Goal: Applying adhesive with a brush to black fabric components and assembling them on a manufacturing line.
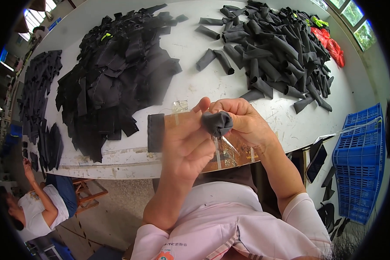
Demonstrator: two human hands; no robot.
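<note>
Gripping puckered, rounded charcoal cloth: left fingers, right fingers closed on it.

1. The cloth is of dark grey colour.
2. The flat pieces are black; the tubes are dark grey.
3. The table is white, and the board is brown.
4. The bag is bright red.
5. The crate is blue.
6. The nearer shirt is pale pink; its trim is checked.
</note>
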